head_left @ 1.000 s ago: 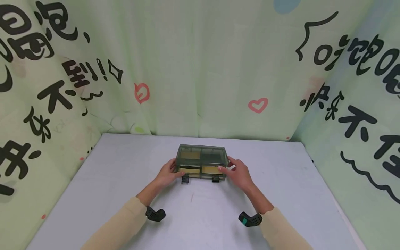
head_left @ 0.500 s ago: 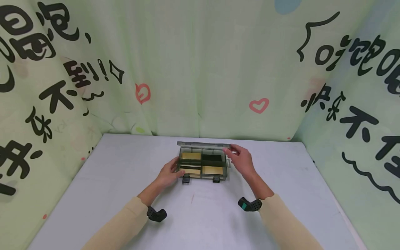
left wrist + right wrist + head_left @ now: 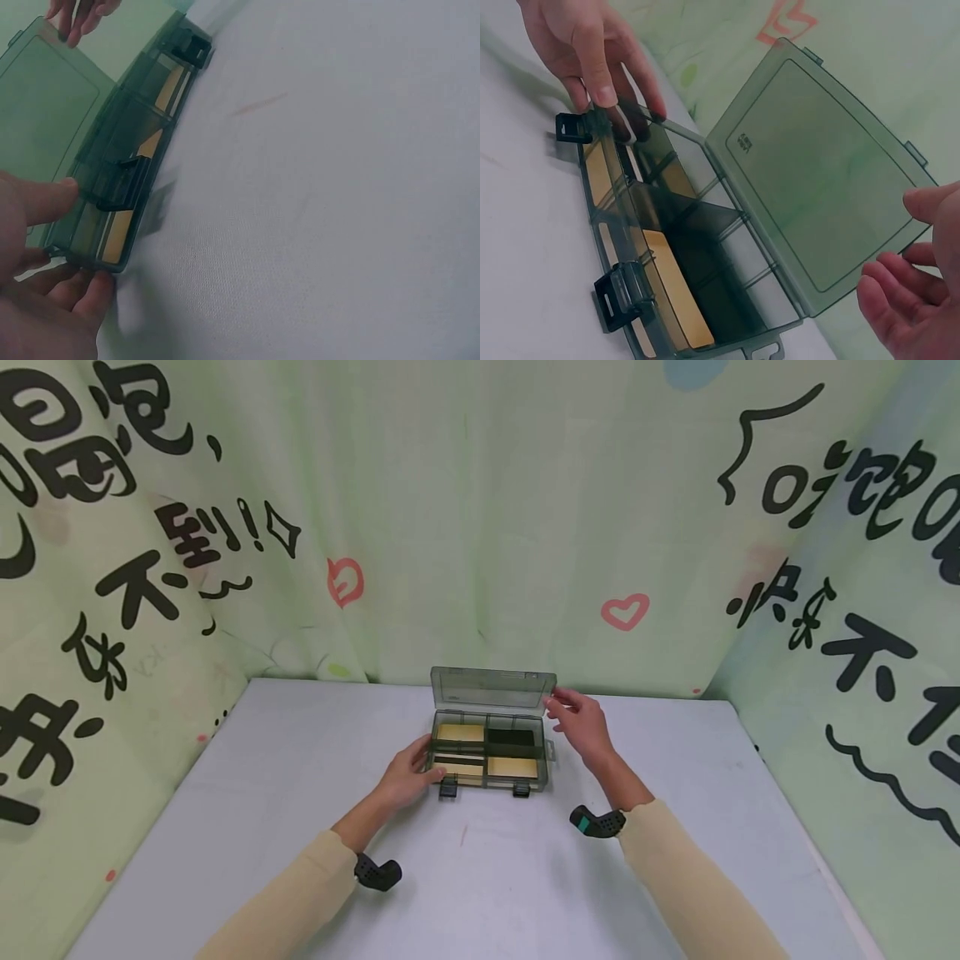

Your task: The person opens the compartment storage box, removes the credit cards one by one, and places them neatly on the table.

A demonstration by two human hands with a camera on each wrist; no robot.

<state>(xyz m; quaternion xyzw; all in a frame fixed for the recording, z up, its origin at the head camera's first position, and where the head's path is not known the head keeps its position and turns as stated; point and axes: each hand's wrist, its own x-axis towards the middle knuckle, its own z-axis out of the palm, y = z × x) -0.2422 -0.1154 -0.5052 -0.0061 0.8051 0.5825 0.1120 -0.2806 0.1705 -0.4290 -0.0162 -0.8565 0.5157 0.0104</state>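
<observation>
A smoky translucent plastic compartment box [image 3: 486,783] sits on the table with its hinged lid [image 3: 491,691] raised at the back. My left hand [image 3: 405,775] grips the box's left end, thumb over the front rim and fingers curled round the side, as the left wrist view shows. At the lid's right edge, my right hand [image 3: 583,727] pinches it between thumb and fingers. Dividers part the inside; tan pieces [image 3: 513,767] and a black piece [image 3: 510,739] show in the compartments. Two black latches [image 3: 621,296] hang undone along the front.
The white table [image 3: 465,893] runs back to a pale green printed curtain [image 3: 480,527], which also hangs at both sides. A dark wrist device [image 3: 377,872] is on the left wrist, another [image 3: 597,822] on the right. A faint reddish mark [image 3: 260,104] lies before the box.
The lid has swung from closed over the box to raised and leaning back. My right hand has moved up and away with the lid's edge; my left hand has kept its place.
</observation>
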